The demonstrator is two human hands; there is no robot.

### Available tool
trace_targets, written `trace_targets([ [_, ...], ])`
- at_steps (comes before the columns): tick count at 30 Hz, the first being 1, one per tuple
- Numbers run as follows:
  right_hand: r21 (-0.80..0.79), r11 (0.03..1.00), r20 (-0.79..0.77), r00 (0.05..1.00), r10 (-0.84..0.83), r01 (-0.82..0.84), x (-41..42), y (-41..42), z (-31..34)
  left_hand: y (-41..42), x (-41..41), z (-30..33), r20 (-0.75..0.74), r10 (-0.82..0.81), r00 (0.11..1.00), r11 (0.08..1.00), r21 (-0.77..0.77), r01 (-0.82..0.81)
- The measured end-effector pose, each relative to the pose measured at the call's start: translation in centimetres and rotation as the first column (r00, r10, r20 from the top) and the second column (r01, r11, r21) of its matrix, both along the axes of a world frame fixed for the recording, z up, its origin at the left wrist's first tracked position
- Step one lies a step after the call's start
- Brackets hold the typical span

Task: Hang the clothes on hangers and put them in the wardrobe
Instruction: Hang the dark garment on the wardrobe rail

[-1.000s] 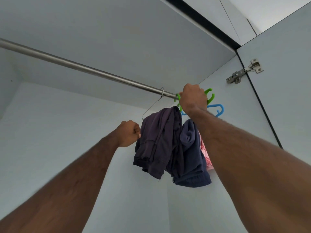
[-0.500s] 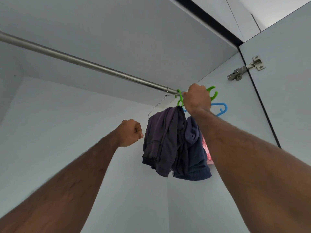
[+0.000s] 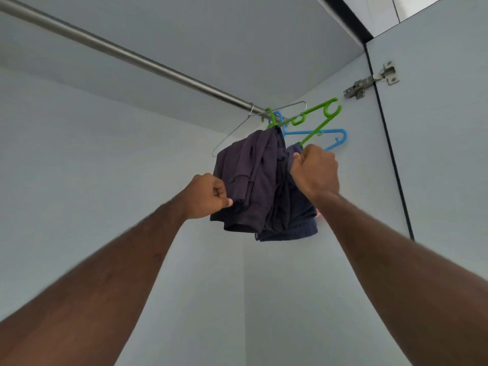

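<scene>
Left hand (image 3: 208, 196) fisted, thumb and forefinger pinching edge of purple garment (image 3: 245, 178). Right hand (image 3: 315, 169) curled at navy garment (image 3: 293, 215), just below green hanger (image 3: 315, 120); grasp hidden behind knuckles. Both garments hang from rod (image 3: 137, 60) above hands. Pink item behind right wrist mostly hidden. Blue hanger (image 3: 327, 133) partly covered.

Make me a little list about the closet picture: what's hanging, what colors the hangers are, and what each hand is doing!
rail: metal rod across the wardrobe top
hangers: wire hanger, green hanger, blue hanger
clothes: purple garment, navy garment
left hand: pinches the purple garment's edge
right hand: fist against the navy garment; grip unclear
</scene>
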State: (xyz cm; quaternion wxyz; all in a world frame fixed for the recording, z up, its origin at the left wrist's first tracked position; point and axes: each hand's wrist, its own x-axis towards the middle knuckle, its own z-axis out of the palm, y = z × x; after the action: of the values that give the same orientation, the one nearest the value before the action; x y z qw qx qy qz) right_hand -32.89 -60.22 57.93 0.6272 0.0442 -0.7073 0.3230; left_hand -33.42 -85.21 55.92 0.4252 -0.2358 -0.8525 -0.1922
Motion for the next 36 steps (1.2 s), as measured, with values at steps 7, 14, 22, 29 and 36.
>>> trace_targets([
  [7,0.152,0.981,0.114,0.984,-0.135,0.117,0.7,3.8,-8.7,3.8,1.2,-5.6,0.021,-0.135,0.991,0.989,0.069,0.133],
  [14,0.163,0.981,0.241,0.96,-0.139,0.101,5.6,9.4,-19.7,9.3,2.9,-15.9,0.106,-0.236,0.966,0.964,0.149,0.219],
  [22,0.172,0.975,0.558,0.802,-0.212,0.138,18.6,20.2,-39.1,22.6,10.3,-35.9,0.404,-0.386,0.829,0.922,0.191,0.336],
  [29,0.132,0.941,0.837,0.474,-0.274,0.311,36.6,30.3,-55.7,37.3,23.5,-50.7,0.657,-0.517,0.549,0.835,0.245,0.493],
  [36,0.092,0.796,0.949,0.188,-0.252,0.599,57.4,37.9,-65.4,52.1,40.1,-59.5,0.781,-0.571,0.253,0.654,0.246,0.716],
])
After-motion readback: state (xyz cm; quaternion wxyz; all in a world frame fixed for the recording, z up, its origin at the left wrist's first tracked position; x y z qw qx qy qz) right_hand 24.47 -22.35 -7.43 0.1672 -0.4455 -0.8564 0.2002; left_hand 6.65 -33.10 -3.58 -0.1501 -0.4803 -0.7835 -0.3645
